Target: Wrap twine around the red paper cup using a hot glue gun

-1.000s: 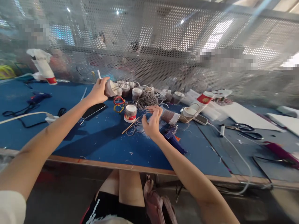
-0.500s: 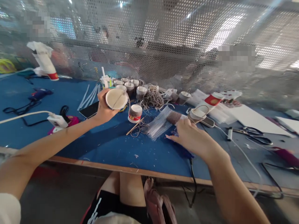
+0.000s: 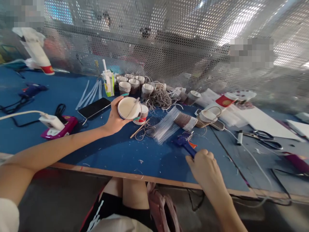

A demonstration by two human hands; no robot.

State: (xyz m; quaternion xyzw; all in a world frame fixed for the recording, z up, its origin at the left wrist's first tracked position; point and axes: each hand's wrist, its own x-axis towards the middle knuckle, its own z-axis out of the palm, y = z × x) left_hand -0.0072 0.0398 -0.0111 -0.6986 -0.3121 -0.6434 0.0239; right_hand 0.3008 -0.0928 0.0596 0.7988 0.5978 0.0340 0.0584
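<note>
My left hand [image 3: 115, 117] is wrapped round a paper cup [image 3: 126, 109], its mouth tilted toward me and a thin cord strand lying across the opening. Low over the table's right half, my right hand [image 3: 205, 164] grips the handle of a blue glue gun [image 3: 184, 141], whose nozzle points away from me. Behind the held cup stands a red-and-white cup [image 3: 143, 115], partly covered by it. Clear glue sticks [image 3: 166, 125] lie in a bundle beyond the glue gun, a brown-wrapped cup [image 3: 184, 120] on its side against them.
Several cord-wrapped cups [image 3: 125, 88] and a heap of grey cord [image 3: 161, 99] stand at the back. A phone [image 3: 94, 108] and a purple power strip [image 3: 60, 127] lie left; scissors [image 3: 263, 135] lie right. A perforated metal screen [image 3: 169, 48] borders the far side.
My right hand has come back toward me and now has the glue gun in its grip. The cup in my left hand has shifted right and slightly down, partly covering the red-and-white cup.
</note>
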